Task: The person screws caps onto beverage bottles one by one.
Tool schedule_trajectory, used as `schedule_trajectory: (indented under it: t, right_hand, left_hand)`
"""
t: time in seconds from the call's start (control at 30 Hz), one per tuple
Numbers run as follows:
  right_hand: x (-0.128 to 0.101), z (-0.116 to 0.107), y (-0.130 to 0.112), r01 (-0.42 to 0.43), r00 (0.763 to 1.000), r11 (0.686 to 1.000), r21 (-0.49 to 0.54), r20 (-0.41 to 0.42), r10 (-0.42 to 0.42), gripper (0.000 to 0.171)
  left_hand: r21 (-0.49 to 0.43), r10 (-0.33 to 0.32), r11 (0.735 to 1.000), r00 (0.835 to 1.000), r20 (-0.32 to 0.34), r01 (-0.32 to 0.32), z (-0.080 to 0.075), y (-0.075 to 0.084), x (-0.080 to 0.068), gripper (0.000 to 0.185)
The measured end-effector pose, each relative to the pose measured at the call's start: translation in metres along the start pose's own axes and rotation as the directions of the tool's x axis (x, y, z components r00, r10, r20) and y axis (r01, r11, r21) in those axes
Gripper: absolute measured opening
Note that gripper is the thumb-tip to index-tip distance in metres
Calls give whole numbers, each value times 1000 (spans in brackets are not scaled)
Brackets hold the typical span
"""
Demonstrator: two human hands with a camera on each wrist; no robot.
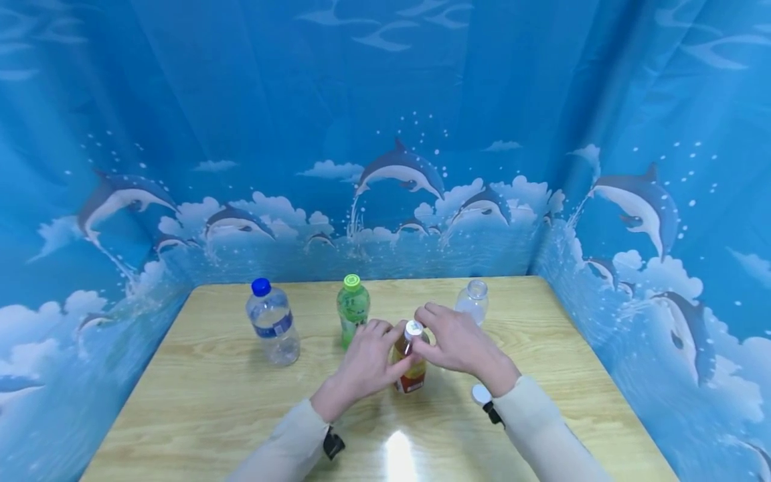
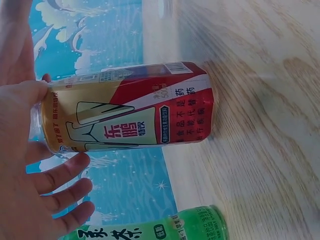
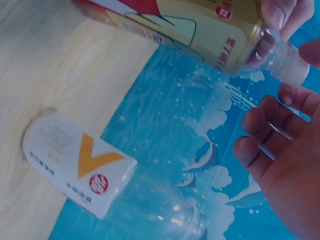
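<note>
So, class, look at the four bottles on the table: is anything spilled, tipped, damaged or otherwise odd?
Nothing is spilled or tipped. One oddity: the clear bottle at the back right has no cap, while the water bottle, the green bottle and the gold-and-red bottle between the left hand and right hand are capped.

The head camera is looking forward and down over the tabletop (image 1: 241,402) from above. Both wrist cameras are sitting tilted and very close, sharing the gold-labelled bottle (image 2: 130,107) with the head view.

On the table (image 1: 211,375), three bottles (image 1: 353,308) stand behind a fourth bottle (image 1: 411,365) between both hands (image 1: 367,361).
</note>
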State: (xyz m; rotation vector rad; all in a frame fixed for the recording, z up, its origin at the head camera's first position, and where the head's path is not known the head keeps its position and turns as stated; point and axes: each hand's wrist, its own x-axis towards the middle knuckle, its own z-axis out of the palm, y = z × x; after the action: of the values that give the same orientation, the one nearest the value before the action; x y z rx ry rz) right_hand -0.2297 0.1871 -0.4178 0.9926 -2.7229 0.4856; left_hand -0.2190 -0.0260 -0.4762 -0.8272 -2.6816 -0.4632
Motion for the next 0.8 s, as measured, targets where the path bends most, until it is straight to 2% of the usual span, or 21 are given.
schedule_trajectory:
  t: [0.1,0.23,0.5,0.6,0.73,0.8]
  right_hand:
    - [1,2,1,-37,999,998,53,3,37,14]
    - [1,8,3,-48,998,995,90,-41,52,18]
    - [0,16,5,-20,985,993,115,-168,39,27]
    - [0,14,5,2,988,997,72,-153,10,24]
    - [1,11,4,2,997,1000,14,-81,-1,16]
    - [1,9,3,-3,999,1000,20,-44,4,15]
  left_hand:
    - [-24,11,1000,1000,-12,-11,-1,0,1,75]
    - [-92,9,996,1000,-6,-10,-2,2,3,74]
    - [-217,-14,976,997,71,29,-5,4,6,75]
    - [-254,-41,965,992,120,70,-8,4,8,75]
    - [-278,-60,955,983,172,107,-10,2,10,74]
    - [-284,-61,952,979,193,115,-11,2,10,74]
